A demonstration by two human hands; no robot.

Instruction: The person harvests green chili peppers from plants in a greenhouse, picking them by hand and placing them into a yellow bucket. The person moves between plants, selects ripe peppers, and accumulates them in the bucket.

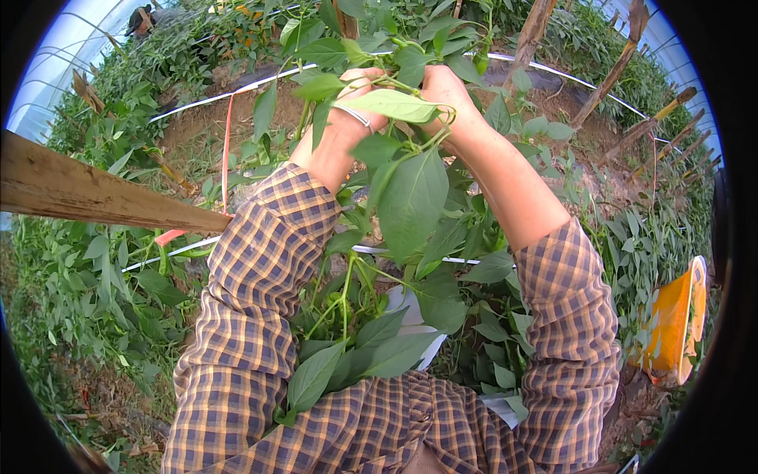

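Observation:
My left hand [355,98], with a thin pale bracelet [355,116] at the wrist, reaches into the top of a leafy pepper plant [414,195]. Close by on the right, my right hand [445,98] is curled in among the same stems. Green stems [398,85] cross between the two hands, and a pale leaf [395,105] lies in front of them. Leaves and the hands themselves hide the fingertips, so what they pinch does not show. A green pepper [481,63] hangs just right of my right hand. Forked stems [344,296] rise nearer my body.
A wooden stake [112,189] juts in from the left, by my left sleeve. White cords [201,102] run across the row. More stakes [610,77] lean at right. A yellow-orange container [672,323] stands among plants. White sheeting [411,314] shows below. Far off is a person [140,22].

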